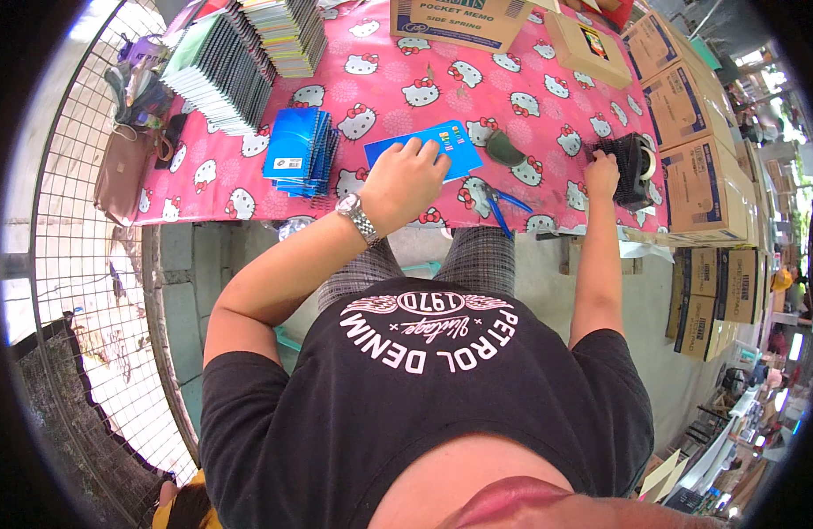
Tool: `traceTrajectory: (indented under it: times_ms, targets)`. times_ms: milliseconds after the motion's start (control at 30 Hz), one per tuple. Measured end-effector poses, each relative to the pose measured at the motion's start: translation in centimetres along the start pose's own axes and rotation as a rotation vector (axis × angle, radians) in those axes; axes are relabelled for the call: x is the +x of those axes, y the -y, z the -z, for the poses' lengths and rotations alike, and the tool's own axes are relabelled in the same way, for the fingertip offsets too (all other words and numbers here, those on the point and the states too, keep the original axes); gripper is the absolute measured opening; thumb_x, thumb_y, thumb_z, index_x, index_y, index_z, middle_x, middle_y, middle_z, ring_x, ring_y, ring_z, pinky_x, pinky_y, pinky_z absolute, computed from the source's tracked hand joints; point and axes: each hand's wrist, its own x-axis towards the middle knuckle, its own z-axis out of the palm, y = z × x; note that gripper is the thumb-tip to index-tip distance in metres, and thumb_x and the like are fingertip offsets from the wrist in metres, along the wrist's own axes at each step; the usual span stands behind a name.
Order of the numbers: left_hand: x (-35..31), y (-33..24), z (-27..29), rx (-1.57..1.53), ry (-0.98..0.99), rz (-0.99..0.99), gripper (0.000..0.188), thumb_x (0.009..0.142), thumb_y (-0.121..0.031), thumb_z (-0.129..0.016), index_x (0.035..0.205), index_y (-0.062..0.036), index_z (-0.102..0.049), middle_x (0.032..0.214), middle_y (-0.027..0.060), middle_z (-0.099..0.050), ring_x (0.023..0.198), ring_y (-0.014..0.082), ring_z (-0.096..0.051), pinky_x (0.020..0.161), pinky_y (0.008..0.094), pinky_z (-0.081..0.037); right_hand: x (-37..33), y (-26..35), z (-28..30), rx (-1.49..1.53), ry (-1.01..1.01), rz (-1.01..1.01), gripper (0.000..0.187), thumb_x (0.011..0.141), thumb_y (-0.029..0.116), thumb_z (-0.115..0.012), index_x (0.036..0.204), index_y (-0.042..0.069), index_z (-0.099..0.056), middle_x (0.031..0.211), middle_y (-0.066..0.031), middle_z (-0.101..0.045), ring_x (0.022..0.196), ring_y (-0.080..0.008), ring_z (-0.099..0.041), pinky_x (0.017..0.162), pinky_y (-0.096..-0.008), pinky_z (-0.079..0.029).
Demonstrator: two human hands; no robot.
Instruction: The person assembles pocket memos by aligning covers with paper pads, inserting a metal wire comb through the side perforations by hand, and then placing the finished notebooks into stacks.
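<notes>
A blue notebook cover [464, 159] lies flat at the middle of the table. My left hand [411, 176], with a metal watch on its wrist, rests over it, fingers spread and slightly bent. To the right, my right hand [603, 174] is closed at the left edge of a bunch of black spiral binding coils [634, 181]; its fingertips are partly hidden among them. Blue-handled pliers [499, 207] lie at the front edge between my hands. Just beyond them sits a dark green rounded piece [505, 148]. A stack of blue spiral notebooks [294, 150] stands left of my left hand.
Taller stacks of notebooks [217, 75] occupy the far left, near a brown bag [123, 176]. A tape roll [649, 160] stands beside the coils. Cardboard boxes [459, 22] sit at the back; more cartons [697, 185] are piled right of the pink patterned tablecloth [380, 75].
</notes>
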Motion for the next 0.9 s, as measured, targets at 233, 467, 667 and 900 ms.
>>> traceTrajectory:
  times_ms: [233, 467, 667, 900]
  targets:
    - [1.6, 0.8, 5.1, -0.226, 0.158, 0.052, 0.028, 0.088, -0.020, -0.058, 0.114, -0.0088, -0.059, 0.096, 0.0125, -0.065, 0.089, 0.0295, -0.065, 0.074, 0.0433, -0.052, -0.4, 3.0, 3.2, 0.729, 0.034, -0.269, 0.040, 0.092, 0.012, -0.052, 0.131, 0.007, -0.044, 0.110, -0.0160, -0.060, 0.097, -0.0328, -0.065, 0.085, -0.0464, -0.049]
    - [2.5, 1.2, 2.6, -0.034, -0.257, 0.060, 0.021, 0.088, -0.017, -0.056, 0.106, -0.0079, -0.059, 0.096, 0.0093, -0.065, 0.092, 0.0272, -0.062, 0.086, 0.0428, -0.044, -7.0, 15.7, 10.9, 1.699, 0.453, 0.087, 0.045, 0.095, 0.007, -0.046, 0.140, 0.007, -0.044, 0.111, -0.0070, -0.057, 0.100, -0.0195, -0.063, 0.097, -0.0342, -0.043]
    - [2.7, 1.1, 1.7, -0.069, -0.394, 0.014, 0.019, 0.090, -0.023, -0.059, 0.103, -0.0090, -0.060, 0.091, 0.0060, -0.063, 0.090, 0.0246, -0.059, 0.086, 0.0404, -0.042, -7.9, 18.9, 13.4, 1.262, 0.072, 0.518, 0.040, 0.088, 0.007, -0.057, 0.127, 0.011, -0.060, 0.100, -0.0063, -0.061, 0.097, -0.0188, -0.058, 0.094, -0.0337, -0.041]
    - [2.3, 1.2, 1.8, -0.103, -0.409, -0.001, 0.015, 0.089, -0.023, -0.061, 0.098, -0.0106, -0.062, 0.086, 0.0039, -0.062, 0.086, 0.0233, -0.058, 0.083, 0.0400, -0.041, -8.2, 19.7, 14.8, 1.101, -0.058, 0.528, 0.019, 0.086, 0.017, -0.068, 0.104, 0.013, -0.072, 0.090, -0.0042, -0.063, 0.083, -0.0180, -0.058, 0.081, -0.0360, -0.043]
